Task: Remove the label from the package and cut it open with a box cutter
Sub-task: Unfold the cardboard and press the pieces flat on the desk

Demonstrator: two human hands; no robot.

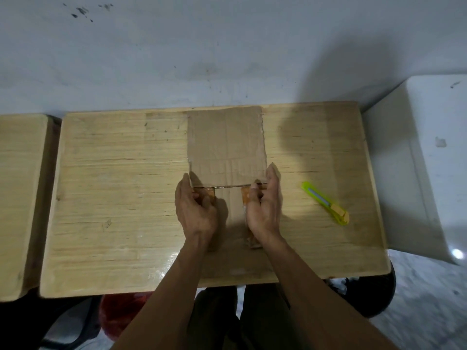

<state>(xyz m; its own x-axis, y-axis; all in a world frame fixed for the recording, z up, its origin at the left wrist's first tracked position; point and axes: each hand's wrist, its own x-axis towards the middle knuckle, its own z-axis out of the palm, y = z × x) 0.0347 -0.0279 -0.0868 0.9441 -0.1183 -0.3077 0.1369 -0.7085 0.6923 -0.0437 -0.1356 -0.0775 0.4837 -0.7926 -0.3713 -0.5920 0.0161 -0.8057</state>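
Note:
A brown cardboard package [226, 140] lies on the wooden table [113, 198], reaching from its far edge toward me. A slit runs across its top where the flaps meet. My left hand [195, 210] grips the near flap at the left end of that slit, fingers curled on it. My right hand [265, 205] holds the same flap at the right end, thumb at the slit. Orange-brown tape shows under both hands. A yellow-green box cutter [326, 203] lies on the table to the right of my right hand, untouched. No label is visible.
A second wooden table [20, 198] stands close on the left. A white block [424, 160] rises at the right. A pale wall runs behind the table. My legs and a red object [121, 311] are below the near edge.

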